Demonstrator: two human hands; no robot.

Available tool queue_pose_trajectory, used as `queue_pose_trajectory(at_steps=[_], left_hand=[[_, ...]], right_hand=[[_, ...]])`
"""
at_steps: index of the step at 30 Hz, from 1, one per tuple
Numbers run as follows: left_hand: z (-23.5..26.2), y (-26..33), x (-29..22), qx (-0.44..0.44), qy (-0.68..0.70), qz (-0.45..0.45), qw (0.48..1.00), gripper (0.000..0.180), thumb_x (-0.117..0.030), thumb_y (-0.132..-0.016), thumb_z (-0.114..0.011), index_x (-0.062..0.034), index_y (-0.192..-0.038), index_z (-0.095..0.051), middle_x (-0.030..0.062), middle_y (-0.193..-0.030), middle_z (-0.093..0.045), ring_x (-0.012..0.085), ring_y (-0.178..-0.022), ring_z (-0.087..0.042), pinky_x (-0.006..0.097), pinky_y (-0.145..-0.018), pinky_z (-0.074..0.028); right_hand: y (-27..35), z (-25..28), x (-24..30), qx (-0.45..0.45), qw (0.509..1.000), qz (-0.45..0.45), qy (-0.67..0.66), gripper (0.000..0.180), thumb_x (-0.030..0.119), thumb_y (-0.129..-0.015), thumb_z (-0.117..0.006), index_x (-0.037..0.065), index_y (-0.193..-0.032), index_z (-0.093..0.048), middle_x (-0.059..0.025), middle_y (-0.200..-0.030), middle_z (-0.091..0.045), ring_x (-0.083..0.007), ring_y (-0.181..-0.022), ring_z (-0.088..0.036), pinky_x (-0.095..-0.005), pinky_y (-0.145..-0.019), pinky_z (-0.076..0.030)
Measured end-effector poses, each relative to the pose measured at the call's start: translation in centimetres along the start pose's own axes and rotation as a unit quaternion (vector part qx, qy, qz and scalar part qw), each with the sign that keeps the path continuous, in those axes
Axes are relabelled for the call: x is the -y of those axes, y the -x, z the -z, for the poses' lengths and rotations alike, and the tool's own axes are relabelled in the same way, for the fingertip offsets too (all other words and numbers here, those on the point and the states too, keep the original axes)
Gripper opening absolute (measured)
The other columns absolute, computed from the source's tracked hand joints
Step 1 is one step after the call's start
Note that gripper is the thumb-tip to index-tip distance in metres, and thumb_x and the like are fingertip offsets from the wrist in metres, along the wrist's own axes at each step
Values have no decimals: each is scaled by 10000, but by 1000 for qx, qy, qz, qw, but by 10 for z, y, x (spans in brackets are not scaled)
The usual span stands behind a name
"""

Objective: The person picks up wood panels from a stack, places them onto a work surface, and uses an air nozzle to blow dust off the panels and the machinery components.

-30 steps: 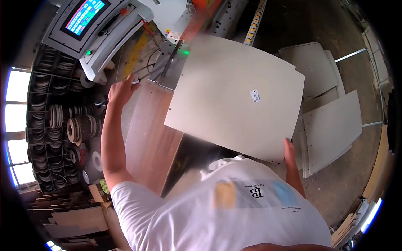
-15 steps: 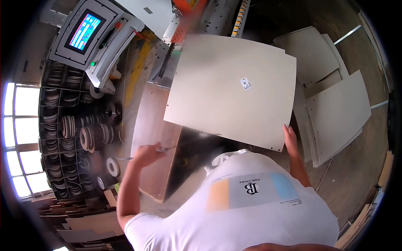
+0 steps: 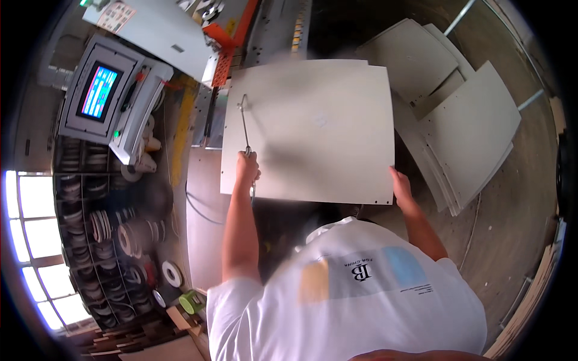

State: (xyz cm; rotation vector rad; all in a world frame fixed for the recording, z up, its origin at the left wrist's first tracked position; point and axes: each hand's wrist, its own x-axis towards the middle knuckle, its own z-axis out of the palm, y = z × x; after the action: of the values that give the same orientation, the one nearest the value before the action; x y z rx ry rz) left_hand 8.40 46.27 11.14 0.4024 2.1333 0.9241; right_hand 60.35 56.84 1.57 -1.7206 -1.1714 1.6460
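Head view looks straight down on a workshop floor with a machine (image 3: 180, 36) along the top left, its screen (image 3: 99, 90) lit, and a rack of edge-band rolls (image 3: 102, 234) down the left side. Stack of pale boards (image 3: 469, 120) leans off to the right, well apart from the person.

Main thing is the big pale panel (image 3: 313, 126), held roughly flat in front of the person's chest, its near edge toward them and its far edge up by the machine. Looks about square, so no real long axis to speak of. Right hand (image 3: 400, 188) is clamped on the near right corner. Left hand (image 3: 247, 170) sits at the near left edge, fist closed around a thin metal rod (image 3: 244, 123) that runs up across the panel's left side. Can't tell if that hand also pinches the board. Both hands are on the near edge, so the panel lies away from both grips, toward the machine.

Versus half a second ago: left hand was down by the bench, off the panel, and now it's up at the edge with the rod. Panel has squared up too
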Motion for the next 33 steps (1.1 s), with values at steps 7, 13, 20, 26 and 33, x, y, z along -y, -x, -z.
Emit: queue_pose_trajectory(at_steps=[7,13,20,26,33], left_hand=[[-112,-2,-38,73,31,-52,995,223,-269,-1037,-532,-47,-1052,-514,33,-655,-504,150,-487,-528,311,-370,-375],[-125,147,-49,382,-322,-143,854,290,-304,-1012,-588,-56,-1160,-597,80,-684,-597,156,-526,-582,347,-497,-466],[64,174,171,-72,-125,92,985,379,-375,-962,-666,-50,-1153,-624,158,-777,-676,260,-611,-644,426,-587,-527],[39,300,167,126,-327,-13,936,463,-395,-943,-684,-61,-1250,-595,278,-1057,-721,467,-1036,-685,506,-865,-533],[9,348,170,218,-329,-73,916,382,-346,-923,-697,-69,-1167,-598,262,-985,-703,462,-957,-678,498,-805,-524]], right_hand=[[15,-8,9,37,993,-9,-107,489,391,-1055,-540,-43,-1219,-696,-71,-1133,-736,-157,-1019,-671,-314,-905,-505],[13,-2,-9,8,985,-16,-170,474,377,-1066,-523,-24,-1257,-686,-60,-1164,-727,-147,-1046,-663,-305,-919,-499],[-11,8,-48,44,991,118,32,447,361,-1090,-504,-43,-1150,-685,-64,-1070,-724,-133,-1003,-642,-294,-907,-487],[-6,12,-43,40,985,162,44,535,472,-1082,-470,-27,-1059,-660,-87,-832,-666,-212,-764,-649,-358,-724,-505],[2,5,-19,59,998,31,3,590,547,-1072,-439,23,-1206,-674,-58,-920,-698,-153,-783,-661,-315,-663,-531]])
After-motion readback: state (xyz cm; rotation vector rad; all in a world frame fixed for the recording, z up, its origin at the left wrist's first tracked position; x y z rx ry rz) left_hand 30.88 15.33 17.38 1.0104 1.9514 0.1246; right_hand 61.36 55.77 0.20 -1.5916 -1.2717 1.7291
